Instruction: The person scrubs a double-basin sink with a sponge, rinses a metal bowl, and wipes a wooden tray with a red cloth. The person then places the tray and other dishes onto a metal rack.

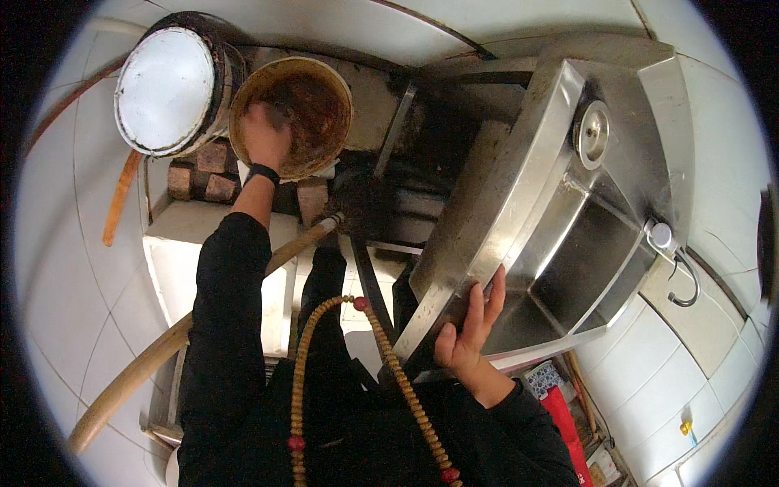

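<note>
My left hand (266, 135) reaches inside a round, stained bucket (341, 109) with dark brown contents. The fingers are blurred and partly lost against the dark matter, so whether they hold anything cannot be told. A dark band circles that wrist. My right hand (471, 329) rests on the near rim of a stainless steel sink (481, 262), thumb and fingers spread over the edge. A long wooden handle (146, 365) runs slantwise behind my left sleeve, its far end near a dark, bristly shape. A beaded necklace (392, 359) hangs in front of my dark clothing.
Left of the bucket stands a blackened container with a white round lid (165, 91); a flat wooden stick (122, 198) hangs below it. Bricks (220, 187) lie beneath the bucket. The sink has a drain strainer (592, 135) and a faucet (663, 234). A red item (563, 432) is at lower right.
</note>
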Motion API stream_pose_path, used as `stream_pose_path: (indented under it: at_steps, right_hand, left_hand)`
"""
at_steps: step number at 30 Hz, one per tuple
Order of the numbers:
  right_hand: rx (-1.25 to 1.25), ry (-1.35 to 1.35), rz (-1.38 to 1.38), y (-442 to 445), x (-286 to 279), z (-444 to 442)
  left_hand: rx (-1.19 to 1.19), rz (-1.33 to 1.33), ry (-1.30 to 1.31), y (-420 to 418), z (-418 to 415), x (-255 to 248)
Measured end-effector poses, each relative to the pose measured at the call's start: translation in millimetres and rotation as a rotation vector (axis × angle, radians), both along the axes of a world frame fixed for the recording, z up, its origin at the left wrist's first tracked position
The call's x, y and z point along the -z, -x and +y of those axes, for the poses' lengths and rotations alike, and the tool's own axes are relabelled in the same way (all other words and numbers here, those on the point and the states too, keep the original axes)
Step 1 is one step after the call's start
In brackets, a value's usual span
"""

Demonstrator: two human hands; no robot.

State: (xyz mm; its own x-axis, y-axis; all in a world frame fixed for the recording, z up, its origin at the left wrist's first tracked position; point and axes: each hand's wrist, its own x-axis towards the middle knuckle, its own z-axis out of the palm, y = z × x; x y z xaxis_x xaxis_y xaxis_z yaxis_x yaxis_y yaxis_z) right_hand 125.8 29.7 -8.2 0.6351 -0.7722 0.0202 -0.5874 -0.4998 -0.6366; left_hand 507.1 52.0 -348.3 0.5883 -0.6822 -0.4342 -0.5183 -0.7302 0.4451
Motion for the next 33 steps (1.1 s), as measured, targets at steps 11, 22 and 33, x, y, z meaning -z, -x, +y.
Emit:
stream_pose_path:
  at_steps: [11, 22, 33]
  right_hand:
    - [-0.027, -0.008, 0.000, 2, -3, -2]
    - [0.004, -0.014, -0.039, -1, -1, -2]
    - [0.002, -0.007, 0.051, -4, -14, -2]
  left_hand:
    - [-0.073, 0.040, -0.176, 41, -1, -15]
    - [0.029, -0.147, -0.116, 37, 9, -13]
    - [-0.065, -0.070, 0.348, 15, 7, -144]
